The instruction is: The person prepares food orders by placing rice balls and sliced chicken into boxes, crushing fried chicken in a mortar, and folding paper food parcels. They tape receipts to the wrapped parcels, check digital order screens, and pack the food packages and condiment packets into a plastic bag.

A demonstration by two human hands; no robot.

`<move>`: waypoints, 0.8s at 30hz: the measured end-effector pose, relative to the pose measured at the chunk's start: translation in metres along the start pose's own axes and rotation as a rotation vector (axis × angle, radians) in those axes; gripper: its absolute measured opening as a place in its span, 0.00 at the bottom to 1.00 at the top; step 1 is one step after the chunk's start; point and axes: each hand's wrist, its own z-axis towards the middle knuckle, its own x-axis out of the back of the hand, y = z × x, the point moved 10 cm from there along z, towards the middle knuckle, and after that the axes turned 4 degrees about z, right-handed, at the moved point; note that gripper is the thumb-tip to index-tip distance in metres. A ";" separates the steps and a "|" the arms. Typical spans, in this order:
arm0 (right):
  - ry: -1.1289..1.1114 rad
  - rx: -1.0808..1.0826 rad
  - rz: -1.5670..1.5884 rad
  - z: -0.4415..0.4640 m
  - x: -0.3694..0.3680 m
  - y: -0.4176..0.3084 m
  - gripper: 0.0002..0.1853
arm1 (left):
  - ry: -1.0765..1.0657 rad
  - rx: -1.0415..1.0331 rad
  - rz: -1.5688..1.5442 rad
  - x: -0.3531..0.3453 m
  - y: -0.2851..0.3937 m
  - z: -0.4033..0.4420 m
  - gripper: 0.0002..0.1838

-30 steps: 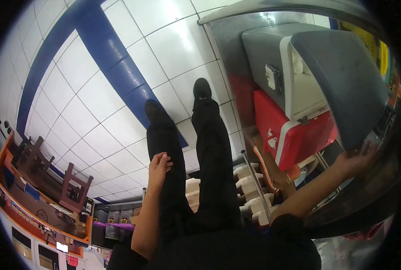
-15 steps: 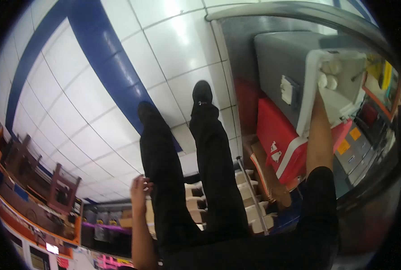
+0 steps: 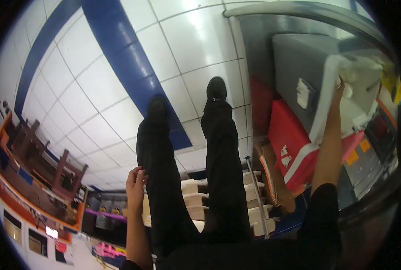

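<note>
At the right of the view my right arm reaches up to the mouth of a grey cooler box (image 3: 299,58) with a white interior. My right hand (image 3: 339,87) is just inside its pale rim, beside small white rounded items (image 3: 348,91). Its fingers are mostly hidden and blurred, so I cannot see whether it grips one. My left hand (image 3: 136,181) hangs beside my left thigh, its fingers loosely bent and apart, with nothing visible in it.
A red box (image 3: 288,139) with a white stripe sits below the cooler. A metal rail (image 3: 299,9) curves above it. Stacked cream-coloured pieces (image 3: 196,200) are behind my legs. Brown stools (image 3: 65,173) stand at the left on white tiled floor (image 3: 97,90) with a blue band.
My right hand has drawn back toward the cooler's rim. The view has shifted, so the cooler, floor and my legs appear farther right. My left hand stays by my thigh.
</note>
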 end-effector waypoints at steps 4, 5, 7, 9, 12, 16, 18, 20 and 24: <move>-0.168 0.023 0.708 -0.081 0.056 -0.060 0.29 | -0.132 -0.212 -0.177 -0.024 0.116 -0.030 0.21; -0.324 0.002 0.979 -0.122 0.061 -0.080 0.29 | -0.197 -0.306 -0.117 -0.037 0.140 -0.041 0.21; -0.308 -0.220 1.049 -0.245 0.046 -0.094 0.33 | -0.302 -0.464 -0.058 -0.058 0.179 -0.086 0.20; -0.613 -0.377 1.057 -0.382 0.006 -0.112 0.39 | -0.317 -0.677 0.040 -0.065 0.212 -0.146 0.22; -0.829 -0.851 1.285 -0.597 -0.050 -0.121 0.39 | -0.165 -1.336 0.201 -0.049 0.243 -0.280 0.33; -0.541 -1.030 1.733 -0.766 -0.044 -0.124 0.29 | -0.501 -1.550 1.007 -0.063 0.136 -0.376 0.38; -0.428 -0.978 1.834 -0.809 -0.011 -0.117 0.28 | -0.919 -1.170 1.174 -0.050 0.076 -0.386 0.50; -0.409 -0.851 1.797 -0.843 0.018 -0.078 0.25 | -1.322 -1.027 0.714 -0.053 0.041 -0.424 0.50; 0.152 -0.247 1.719 -0.905 0.238 -0.075 0.19 | -1.488 -0.969 0.954 -0.092 -0.005 -0.550 0.48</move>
